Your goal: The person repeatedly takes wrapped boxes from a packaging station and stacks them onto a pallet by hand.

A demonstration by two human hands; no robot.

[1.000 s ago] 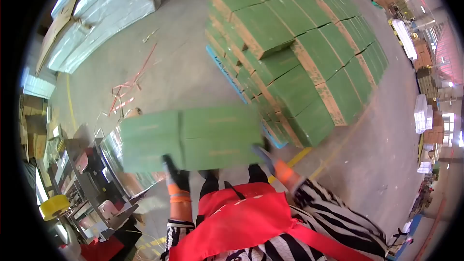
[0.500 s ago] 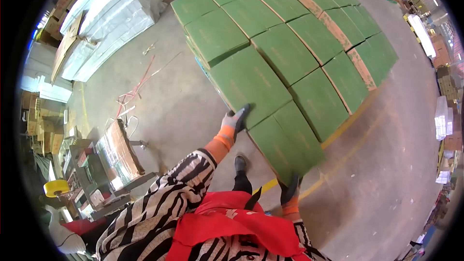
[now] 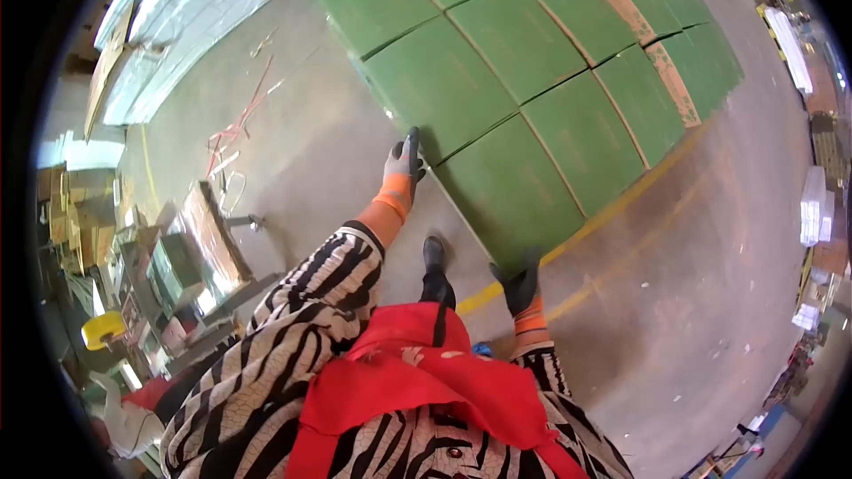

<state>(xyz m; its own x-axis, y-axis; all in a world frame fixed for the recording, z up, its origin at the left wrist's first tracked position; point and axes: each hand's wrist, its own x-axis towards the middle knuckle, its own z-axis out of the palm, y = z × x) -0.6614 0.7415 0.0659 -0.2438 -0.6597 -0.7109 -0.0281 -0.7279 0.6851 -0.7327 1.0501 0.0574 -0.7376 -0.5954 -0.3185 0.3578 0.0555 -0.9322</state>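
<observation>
Green boxes (image 3: 510, 186) lie side by side in close rows on top of a large stack. My left hand (image 3: 399, 176), in a grey and black glove with an orange cuff, rests flat along the stack's near left side, fingers stretched out. At the near corner of the closest box is my right hand (image 3: 521, 288), also gloved, its thumb and fingers apart and touching the corner. Parts of its fingers are hard to make out against the box.
Behind on the left stands a plastic-wrapped stack (image 3: 182, 27). Red and white straps (image 3: 240, 129) lie on the floor. A cart (image 3: 182, 324) holding a wrapped bundle (image 3: 213, 239) is at the left. Yellow lines (image 3: 568, 248) run beside the green stack.
The green boxes first held away from the stack now lie in its top layer, level with their neighbours. Since half a second ago, both hands have shifted slightly left and up.
</observation>
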